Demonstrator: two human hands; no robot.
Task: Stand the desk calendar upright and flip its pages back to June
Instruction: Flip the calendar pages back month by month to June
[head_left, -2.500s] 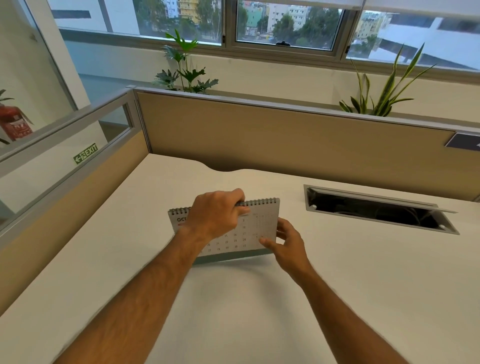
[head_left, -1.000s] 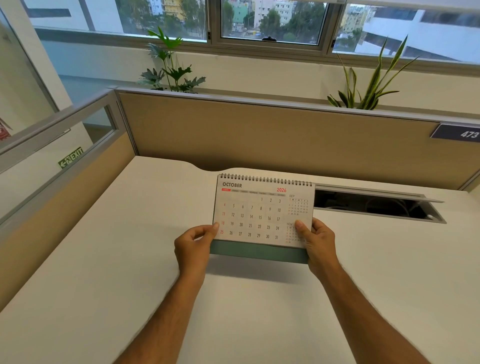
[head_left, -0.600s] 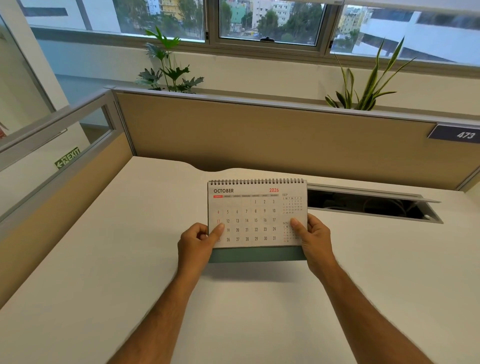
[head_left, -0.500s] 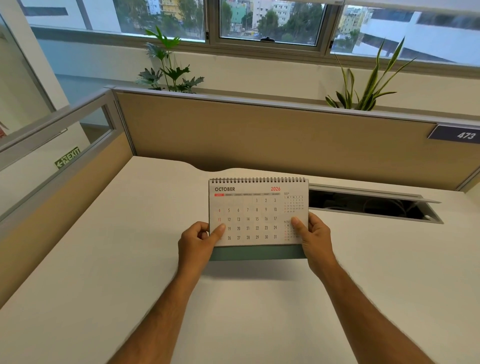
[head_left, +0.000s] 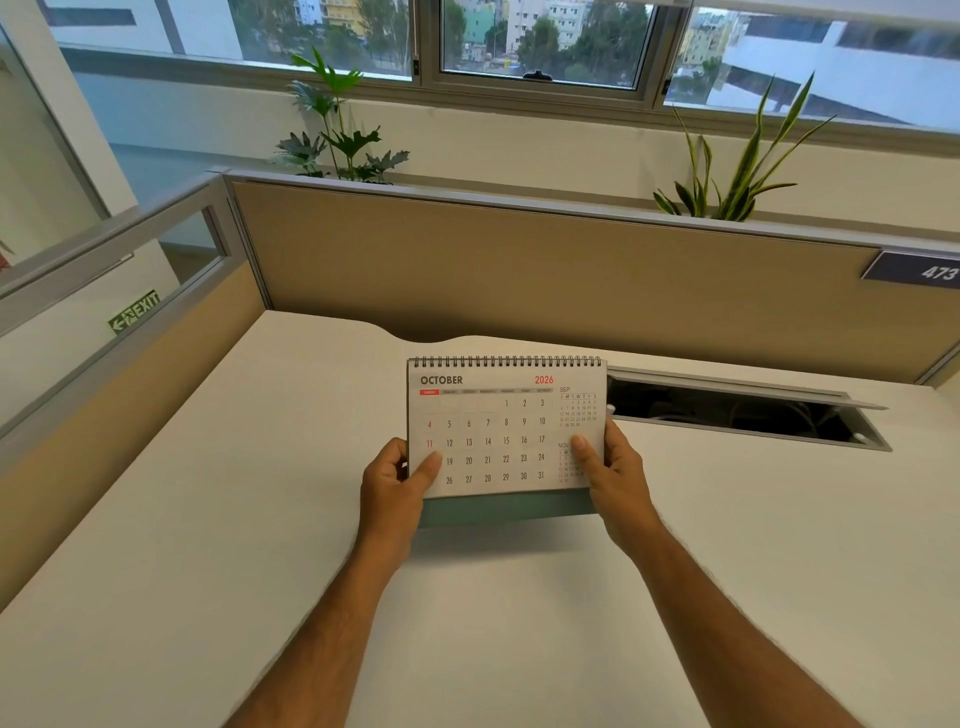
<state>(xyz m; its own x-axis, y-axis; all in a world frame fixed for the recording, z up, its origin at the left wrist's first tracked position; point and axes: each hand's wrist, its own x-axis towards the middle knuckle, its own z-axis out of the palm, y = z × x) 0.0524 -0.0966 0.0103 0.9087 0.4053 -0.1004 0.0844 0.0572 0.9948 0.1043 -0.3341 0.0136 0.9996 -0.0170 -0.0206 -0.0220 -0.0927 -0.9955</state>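
Note:
The spiral-bound desk calendar stands upright with its green base on the white desk, facing me and showing the OCTOBER 2026 page. My left hand grips its lower left edge, thumb on the page front. On the other side, my right hand grips the lower right edge, thumb pressed over the small NOV block. Both sets of fingers are hidden behind the calendar.
An open cable tray slot is cut into the desk right behind the calendar's right side. A tan partition closes off the back, a glass-topped one the left. Two plants stand beyond the partition.
The calendar went from tilted low under my left hand to standing upright, held at both lower corners. Over the last half second it has barely moved.

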